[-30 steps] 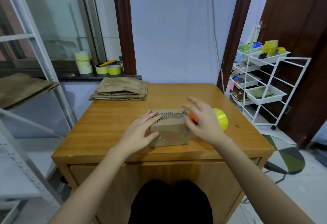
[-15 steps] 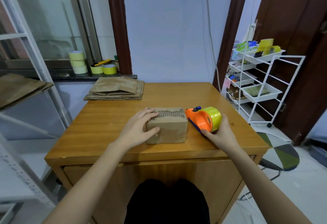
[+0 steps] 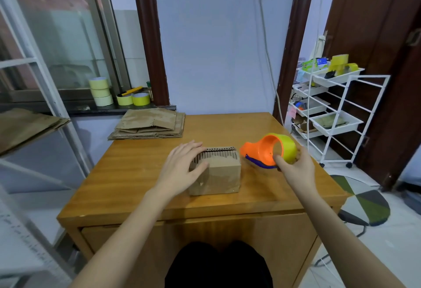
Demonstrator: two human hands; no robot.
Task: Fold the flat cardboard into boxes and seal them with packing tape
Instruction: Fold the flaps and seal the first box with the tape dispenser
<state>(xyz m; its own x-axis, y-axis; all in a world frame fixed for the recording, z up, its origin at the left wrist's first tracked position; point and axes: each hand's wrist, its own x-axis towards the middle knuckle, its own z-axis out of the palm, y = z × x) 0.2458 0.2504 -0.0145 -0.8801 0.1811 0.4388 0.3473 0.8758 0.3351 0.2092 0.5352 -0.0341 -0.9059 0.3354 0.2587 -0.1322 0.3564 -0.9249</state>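
Note:
A small folded cardboard box [image 3: 222, 174] stands on the wooden table [image 3: 141, 174], its corrugated top edge facing up. My left hand [image 3: 182, 164] rests flat on the box's left end, fingers straight and the thumb against its front. My right hand [image 3: 293, 167] grips an orange tape dispenser [image 3: 262, 151] with a yellow-green tape roll [image 3: 288, 149], lifted just right of the box and tilted. A stack of flat cardboard [image 3: 150, 124] lies at the table's far left corner.
Several tape rolls [image 3: 101, 92] sit on the dark window sill behind the table. A white wire trolley [image 3: 335, 114] with trays stands to the right. More flat cardboard [image 3: 25, 126] lies on a white shelf at the left. A stool with a patterned seat [image 3: 364, 203] is at lower right.
My right hand left the box, took hold of the tape dispenser on the table and has now lifted and tilted it. My left hand stayed on the box.

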